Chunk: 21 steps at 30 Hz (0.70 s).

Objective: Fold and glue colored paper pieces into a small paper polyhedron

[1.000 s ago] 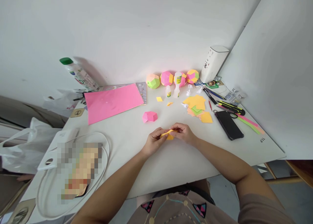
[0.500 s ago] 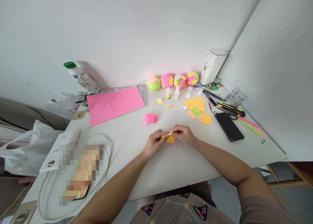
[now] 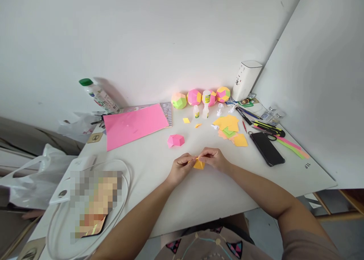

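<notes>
Between my two hands is a small folded piece of orange paper (image 3: 199,164), low over the front middle of the white table. My left hand (image 3: 182,168) pinches its left edge, fingers closed. On the other side, my right hand (image 3: 214,159) grips its upper right edge between thumb and fingers. A pink folded paper shape (image 3: 176,140) sits just beyond my left hand. Farther back lie a small yellow paper piece (image 3: 186,120) and a small orange folded piece (image 3: 198,126). Loose orange and green sheets (image 3: 230,124) are spread to the right.
Several coloured paper balls (image 3: 194,97) line the wall behind small glue bottles (image 3: 196,112). A pink sheet (image 3: 136,125) lies left. A black phone (image 3: 267,148), pens and cutters are at right. A white cable (image 3: 129,176) loops around another phone at front left.
The view has shifted slightly, so the table items appear a little lower. Both hands still hold the orange paper in nearly the same position.
</notes>
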### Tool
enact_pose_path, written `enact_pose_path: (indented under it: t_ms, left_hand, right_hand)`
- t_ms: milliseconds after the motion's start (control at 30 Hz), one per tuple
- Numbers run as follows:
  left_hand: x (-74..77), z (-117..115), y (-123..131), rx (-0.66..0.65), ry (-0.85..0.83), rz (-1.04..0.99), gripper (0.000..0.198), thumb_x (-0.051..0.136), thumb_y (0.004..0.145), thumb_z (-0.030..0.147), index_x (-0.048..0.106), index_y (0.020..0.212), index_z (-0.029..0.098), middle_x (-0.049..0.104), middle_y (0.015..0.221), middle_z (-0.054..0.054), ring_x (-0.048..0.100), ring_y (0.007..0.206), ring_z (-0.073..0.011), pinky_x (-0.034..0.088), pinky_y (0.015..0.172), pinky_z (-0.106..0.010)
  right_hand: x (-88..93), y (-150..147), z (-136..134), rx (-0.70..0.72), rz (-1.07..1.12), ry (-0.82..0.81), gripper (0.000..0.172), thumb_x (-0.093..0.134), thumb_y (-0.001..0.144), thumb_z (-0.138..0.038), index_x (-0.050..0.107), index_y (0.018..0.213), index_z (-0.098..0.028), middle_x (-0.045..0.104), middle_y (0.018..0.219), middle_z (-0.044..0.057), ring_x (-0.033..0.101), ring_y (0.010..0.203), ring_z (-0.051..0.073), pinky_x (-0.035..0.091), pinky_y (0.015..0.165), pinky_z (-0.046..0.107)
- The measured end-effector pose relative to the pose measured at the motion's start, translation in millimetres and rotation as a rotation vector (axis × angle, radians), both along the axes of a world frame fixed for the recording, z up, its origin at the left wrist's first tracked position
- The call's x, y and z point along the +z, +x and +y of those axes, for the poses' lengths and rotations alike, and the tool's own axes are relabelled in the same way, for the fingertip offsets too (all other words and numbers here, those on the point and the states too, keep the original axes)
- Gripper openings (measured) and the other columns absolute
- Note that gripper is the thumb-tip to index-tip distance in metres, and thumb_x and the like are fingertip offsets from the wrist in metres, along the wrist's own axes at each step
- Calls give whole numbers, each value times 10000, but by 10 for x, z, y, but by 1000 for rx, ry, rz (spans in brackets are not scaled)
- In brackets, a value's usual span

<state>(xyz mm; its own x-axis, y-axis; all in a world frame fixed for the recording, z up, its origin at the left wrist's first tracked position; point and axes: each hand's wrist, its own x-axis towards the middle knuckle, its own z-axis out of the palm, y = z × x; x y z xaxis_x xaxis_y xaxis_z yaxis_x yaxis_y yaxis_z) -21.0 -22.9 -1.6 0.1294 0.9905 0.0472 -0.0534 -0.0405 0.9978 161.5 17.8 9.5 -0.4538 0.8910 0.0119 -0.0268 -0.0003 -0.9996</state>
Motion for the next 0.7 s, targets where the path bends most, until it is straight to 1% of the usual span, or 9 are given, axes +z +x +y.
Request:
enact_pose_path:
  t_ms: [167,367,533,700]
  left_hand:
    - [3,2,2,8,-19,-2,212,695,752,425,768,832,243,565,725,-15,524,656,-115,445,605,-259]
    - [24,1,8,25,-51,-29,219,697,751,415,759,801,210,557,726,-16,530,666,-113,443,608,-249]
    - [34,-7,19,60,-92,-33,233,720,722,416,734,770,188,555,702,-10,538,663,-125,456,603,-253]
    - [14,-6,8,57,-107,-12,244,690,748,420,703,743,176,585,702,-13,542,666,-126,451,627,-256]
  right_hand:
    - [10,4,-10,16,-28,8,193,697,738,-360,654,724,-173,577,720,0,533,666,124,449,617,278]
    - [-14,0,-3,18,-4,126,143,679,765,-320,654,734,-183,579,794,18,539,705,130,450,614,276]
    - [-56,2,3,33,0,86,156,699,751,-342,690,768,-187,609,816,30,570,726,145,477,620,292]
    - [-47,-2,2,44,3,80,177,713,741,-359,720,789,-188,631,810,35,582,730,148,487,633,296]
